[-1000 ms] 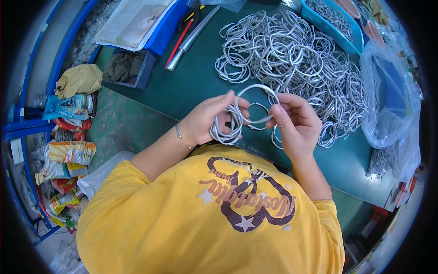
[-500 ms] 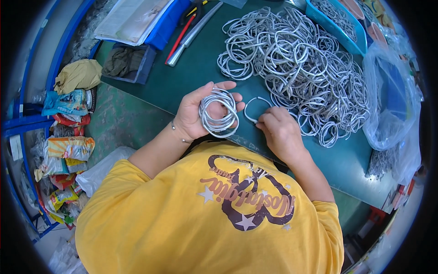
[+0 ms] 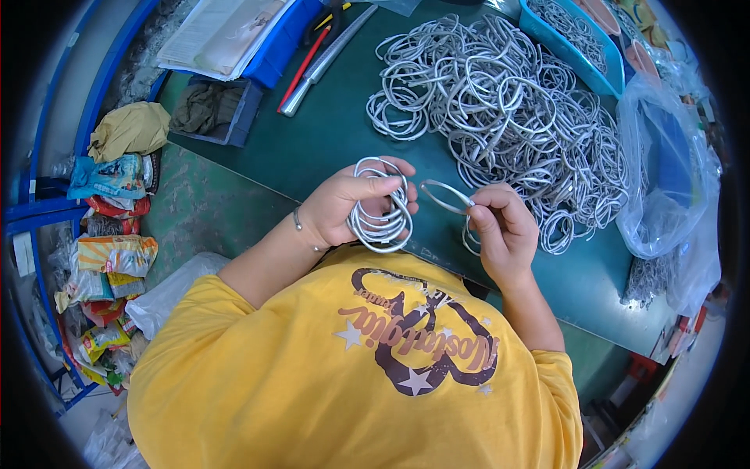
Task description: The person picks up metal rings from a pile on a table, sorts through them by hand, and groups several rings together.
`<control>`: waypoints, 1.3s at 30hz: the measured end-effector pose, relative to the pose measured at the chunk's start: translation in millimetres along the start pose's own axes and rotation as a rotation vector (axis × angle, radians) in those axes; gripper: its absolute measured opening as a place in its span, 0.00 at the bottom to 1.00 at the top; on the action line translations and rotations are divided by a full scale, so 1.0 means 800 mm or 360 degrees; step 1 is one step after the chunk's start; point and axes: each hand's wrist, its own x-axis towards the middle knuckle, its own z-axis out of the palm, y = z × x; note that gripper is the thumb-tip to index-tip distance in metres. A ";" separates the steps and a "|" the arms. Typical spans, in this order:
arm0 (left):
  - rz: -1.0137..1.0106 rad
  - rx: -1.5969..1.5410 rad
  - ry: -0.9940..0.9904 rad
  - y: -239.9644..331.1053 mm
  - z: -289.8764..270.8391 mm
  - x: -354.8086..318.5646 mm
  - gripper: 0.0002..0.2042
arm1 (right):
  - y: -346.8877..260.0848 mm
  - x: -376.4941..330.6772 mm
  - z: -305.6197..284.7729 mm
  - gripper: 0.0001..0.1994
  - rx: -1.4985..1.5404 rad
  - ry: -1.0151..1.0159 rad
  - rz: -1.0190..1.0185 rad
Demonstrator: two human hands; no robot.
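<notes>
Several silvery metal rings (image 3: 380, 227) hang together in my left hand (image 3: 341, 205), its thumb laid over them and its fingers behind. My right hand (image 3: 506, 232) pinches one more metal ring (image 3: 444, 187) between thumb and fingertips, lifted and tilted toward the left hand. A small gap separates this ring from the bunch. Part of another ring shows just under the right fingertips; whether it is held I cannot tell. Right beyond my right hand lies a large tangled heap of the same rings (image 3: 508, 102) on the dark green table (image 3: 312, 148).
At the far left stand a blue bin with papers (image 3: 223, 35) and a small grey box with dark cloth (image 3: 234, 125). A red-handled tool (image 3: 306, 70) and a metal rod (image 3: 324, 66) lie nearby. A turquoise basket (image 3: 578, 51) and a clear plastic bag (image 3: 660, 172) flank the heap.
My right hand has raised the single ring off the table and turned it up. My left thumb has come over the bunch of rings, which now hangs a little lower.
</notes>
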 end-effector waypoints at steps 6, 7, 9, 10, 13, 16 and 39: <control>-0.0031 -0.0046 0.0028 0.000 0.012 -0.002 0.15 | 0.002 -0.003 0.003 0.01 0.0129 0.0006 0.0009; -0.0038 -0.0049 0.0038 0.000 0.012 -0.003 0.15 | 0.002 -0.003 0.003 0.01 0.0134 0.0003 -0.0015; -0.0041 -0.0042 0.0027 0.001 0.011 0.000 0.15 | 0.003 -0.002 0.002 0.01 0.0153 0.0013 -0.0036; -0.0025 -0.0041 0.0038 -0.001 0.009 0.001 0.14 | 0.002 -0.001 0.001 0.01 0.0173 0.0025 -0.0055; 0.0021 -0.0049 0.0071 -0.001 0.010 0.000 0.13 | -0.015 0.009 -0.013 0.00 0.0213 0.0002 -0.0036; 0.0047 -0.0120 0.0056 0.000 0.006 -0.001 0.12 | -0.040 0.040 -0.049 0.04 0.0257 0.0113 0.0084; -0.0016 -0.0401 -0.0051 0.008 0.059 0.011 0.37 | -0.050 0.054 0.033 0.23 -0.1038 -0.0617 -0.1230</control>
